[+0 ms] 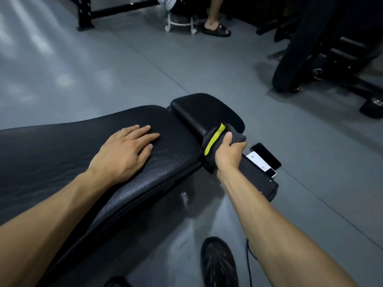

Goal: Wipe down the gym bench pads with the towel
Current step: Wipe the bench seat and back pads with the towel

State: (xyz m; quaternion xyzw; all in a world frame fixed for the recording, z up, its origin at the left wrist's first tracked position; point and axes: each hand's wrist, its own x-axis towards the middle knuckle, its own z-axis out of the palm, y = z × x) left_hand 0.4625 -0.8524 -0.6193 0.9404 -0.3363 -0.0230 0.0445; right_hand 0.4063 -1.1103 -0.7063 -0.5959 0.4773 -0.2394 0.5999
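Note:
A black gym bench fills the lower left: its long back pad (62, 158) runs toward me, and a smaller seat pad (204, 112) sits beyond it. My left hand (122, 151) lies flat on the back pad with the fingers straight. My right hand (230, 154) grips a dark grey towel with a yellow-green stripe (214, 139), held against the near right edge of the seat pad. Part of the towel hangs down over the pad's side.
Two phones (264, 157) lie on the grey floor by the bench's foot bar (259, 181). My dark shoe (218, 264) is at the bottom with a cable beside it. A black machine (310, 48) stands at right. A seated person's sandalled foot (216, 29) and a wheeled stool (180, 23) are far back.

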